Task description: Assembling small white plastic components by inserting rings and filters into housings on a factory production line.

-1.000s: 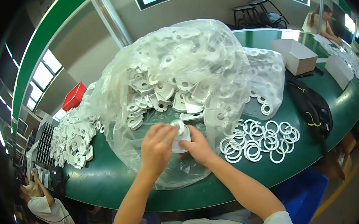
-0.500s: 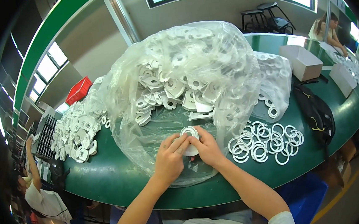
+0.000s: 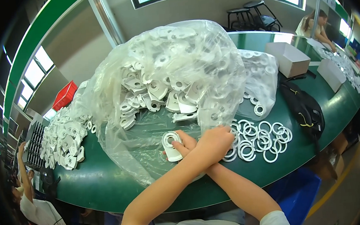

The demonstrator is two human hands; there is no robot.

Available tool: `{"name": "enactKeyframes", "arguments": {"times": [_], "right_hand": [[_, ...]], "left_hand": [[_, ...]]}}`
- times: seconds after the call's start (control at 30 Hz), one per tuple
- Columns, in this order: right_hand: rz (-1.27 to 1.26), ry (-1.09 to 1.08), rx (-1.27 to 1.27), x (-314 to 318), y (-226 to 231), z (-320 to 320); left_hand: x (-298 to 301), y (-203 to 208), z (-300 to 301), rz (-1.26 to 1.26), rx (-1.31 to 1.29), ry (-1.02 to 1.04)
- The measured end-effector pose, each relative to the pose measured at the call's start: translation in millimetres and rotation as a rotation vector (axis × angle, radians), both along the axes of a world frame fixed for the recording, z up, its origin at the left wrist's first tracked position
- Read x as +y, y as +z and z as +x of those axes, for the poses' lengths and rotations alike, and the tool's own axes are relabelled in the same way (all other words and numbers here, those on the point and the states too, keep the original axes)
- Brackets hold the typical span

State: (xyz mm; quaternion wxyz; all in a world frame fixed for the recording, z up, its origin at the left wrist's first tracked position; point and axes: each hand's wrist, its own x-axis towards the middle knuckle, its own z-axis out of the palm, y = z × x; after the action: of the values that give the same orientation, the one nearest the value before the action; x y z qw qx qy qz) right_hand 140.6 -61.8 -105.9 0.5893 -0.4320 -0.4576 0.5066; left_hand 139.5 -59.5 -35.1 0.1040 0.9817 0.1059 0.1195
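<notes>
My forearms cross, the left one over the right. In my right hand is a white plastic part with a round, ringed opening at its top and a flatter lower end; my thumb lies on its face. My left hand has reached across to the left edge of a heap of white rings. Its fingers are curled down among the rings, and whatever they pinch is hidden. Ahead, a big clear plastic bag lies open, with many similar white parts spilling from it.
Another heap of white parts lies at left, near a red crate. A second clear bag, a white box and a black bag stand at right on the green table. Other people sit at both sides.
Both hands were together on the white part. Now my right hand holds it farther left, and my left hand has crossed over to the rings. The whole view has shifted slightly.
</notes>
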Motion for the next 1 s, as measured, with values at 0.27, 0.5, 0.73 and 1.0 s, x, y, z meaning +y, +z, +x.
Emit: {"name": "enactKeyframes", "arguments": {"times": [0.27, 0.5, 0.73, 1.0], "right_hand": [[0.374, -0.169, -0.542, 0, -16, 17], [-0.179, 0.148, 0.234, -11, 44, 13], [-0.268, 0.137, 0.267, -13, 49, 17], [-0.263, 0.179, 0.315, -12, 50, 18]], "left_hand": [[8, 44, -26, -0.43, -0.328, 0.01], [62, 42, -150, -0.81, -0.753, 0.515], [66, 10, -169, -1.0, -0.918, 0.541], [51, -6, -152, -0.215, -0.659, 0.255]]}}
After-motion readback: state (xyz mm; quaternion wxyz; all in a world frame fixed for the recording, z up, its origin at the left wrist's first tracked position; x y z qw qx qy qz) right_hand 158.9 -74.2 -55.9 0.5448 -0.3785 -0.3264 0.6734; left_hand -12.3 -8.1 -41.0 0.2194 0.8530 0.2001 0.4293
